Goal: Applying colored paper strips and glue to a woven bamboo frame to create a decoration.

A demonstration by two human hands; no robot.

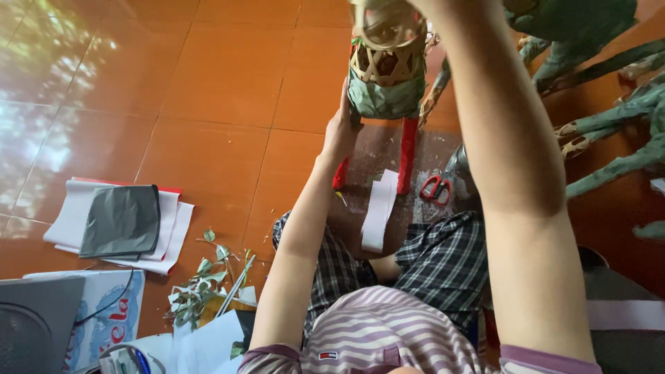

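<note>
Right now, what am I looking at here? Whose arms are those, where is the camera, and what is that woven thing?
The camera sits on a person's head, looking down, so both bare arms are their own. The left hand steadies a woven bamboo frame partly covered in green paper; the right arm reaches to its top, with that hand out of view. The frame stands on a small red-legged stool holding a white paper strip and red-handled scissors. On the orange tiled floor lie paper sheets and leaf scraps.
</note>
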